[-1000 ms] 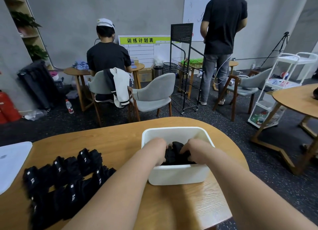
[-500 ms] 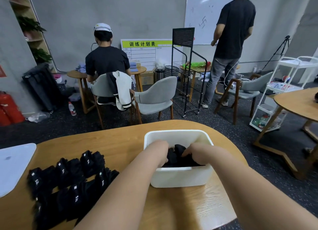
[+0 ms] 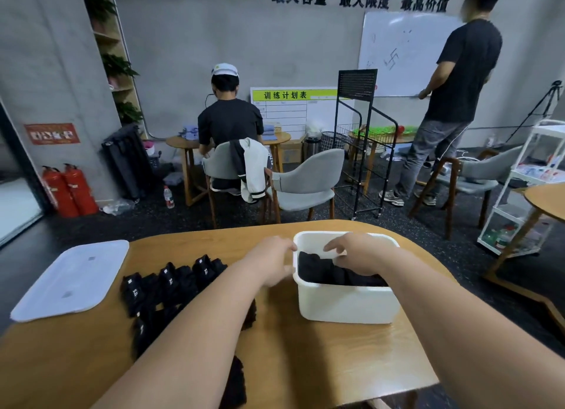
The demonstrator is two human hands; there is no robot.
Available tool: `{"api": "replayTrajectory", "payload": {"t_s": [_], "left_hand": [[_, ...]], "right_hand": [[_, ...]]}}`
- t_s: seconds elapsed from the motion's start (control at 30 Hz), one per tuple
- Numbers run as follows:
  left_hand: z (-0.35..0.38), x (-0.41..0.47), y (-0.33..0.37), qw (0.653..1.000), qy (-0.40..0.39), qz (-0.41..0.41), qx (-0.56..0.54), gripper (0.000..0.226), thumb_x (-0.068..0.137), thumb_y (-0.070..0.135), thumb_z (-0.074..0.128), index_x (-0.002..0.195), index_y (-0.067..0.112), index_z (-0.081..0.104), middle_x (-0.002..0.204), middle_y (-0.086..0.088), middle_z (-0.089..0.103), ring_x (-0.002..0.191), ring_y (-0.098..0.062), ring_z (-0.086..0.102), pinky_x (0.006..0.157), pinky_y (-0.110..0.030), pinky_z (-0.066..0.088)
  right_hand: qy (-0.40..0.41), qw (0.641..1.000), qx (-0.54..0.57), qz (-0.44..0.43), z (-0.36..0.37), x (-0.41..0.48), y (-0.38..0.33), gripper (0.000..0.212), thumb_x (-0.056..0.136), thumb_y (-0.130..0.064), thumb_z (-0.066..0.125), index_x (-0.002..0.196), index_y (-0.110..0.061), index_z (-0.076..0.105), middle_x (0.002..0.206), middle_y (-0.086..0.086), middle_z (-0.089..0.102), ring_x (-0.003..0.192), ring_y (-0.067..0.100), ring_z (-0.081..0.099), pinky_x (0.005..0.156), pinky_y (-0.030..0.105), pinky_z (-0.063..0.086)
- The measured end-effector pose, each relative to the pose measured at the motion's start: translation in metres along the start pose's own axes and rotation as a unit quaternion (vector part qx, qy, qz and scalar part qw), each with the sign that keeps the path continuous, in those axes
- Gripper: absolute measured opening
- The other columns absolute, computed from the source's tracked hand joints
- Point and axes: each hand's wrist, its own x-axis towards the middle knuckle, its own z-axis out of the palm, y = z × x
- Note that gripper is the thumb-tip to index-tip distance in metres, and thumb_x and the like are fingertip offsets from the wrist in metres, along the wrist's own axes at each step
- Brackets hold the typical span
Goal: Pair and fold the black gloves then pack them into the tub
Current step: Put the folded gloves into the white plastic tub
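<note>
Head: R hand [image 3: 357,255] slack over soft gloves [image 3: 330,272], boxy tub [image 3: 345,304]; L hand [image 3: 269,261] unclear.

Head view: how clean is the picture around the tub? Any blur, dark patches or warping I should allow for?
Head view: the left hand, at the rim of the white tub, is smeared, fingers unclear; the right hand is sharper; the black gloves inside read as one dark mass; wide-angle warping bows the table edge.
</note>
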Motion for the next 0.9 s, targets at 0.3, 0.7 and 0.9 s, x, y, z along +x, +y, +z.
{"api": "replayTrajectory", "payload": {"t_s": [0.3, 0.7, 0.9], "left_hand": [[-0.011, -0.081, -0.064, 0.999, 0.001, -0.048, 0.015, 0.053, 0.101, 0.04, 0.069, 0.151, 0.033, 0.054, 0.152, 0.003, 0.053, 0.133, -0.023, 0.056, 0.11, -0.043, 0.049], [0.031, -0.17, -0.137, 0.989, 0.066, -0.117, -0.067, 0.044, 0.101, 0.033, 0.07, 0.143, 0.034, 0.061, 0.141, 0.013, 0.06, 0.122, -0.007, 0.059, 0.107, -0.031, 0.05], [0.085, -0.201, -0.15, 0.977, 0.09, -0.135, -0.138, 0.036, 0.101, 0.037, 0.069, 0.137, 0.039, 0.064, 0.132, 0.022, 0.058, 0.12, 0.002, 0.056, 0.107, -0.026, 0.049]], "right_hand": [[0.012, 0.994, 0.0, -0.11, 0.023, -0.011, -0.093, 0.049, 0.104, -0.037, 0.063, 0.152, -0.04, 0.051, 0.145, -0.002, 0.061, 0.126, 0.024, 0.059, 0.106, 0.039, 0.048], [-0.032, 0.981, -0.002, -0.189, 0.112, -0.014, -0.152, 0.05, 0.102, -0.034, 0.064, 0.151, -0.036, 0.053, 0.139, -0.001, 0.065, 0.122, 0.023, 0.062, 0.098, 0.032, 0.049], [-0.05, 0.978, 0.065, -0.191, 0.177, -0.023, -0.144, 0.048, 0.102, -0.036, 0.064, 0.149, -0.042, 0.053, 0.141, -0.008, 0.06, 0.126, 0.016, 0.058, 0.106, 0.032, 0.049]]}}
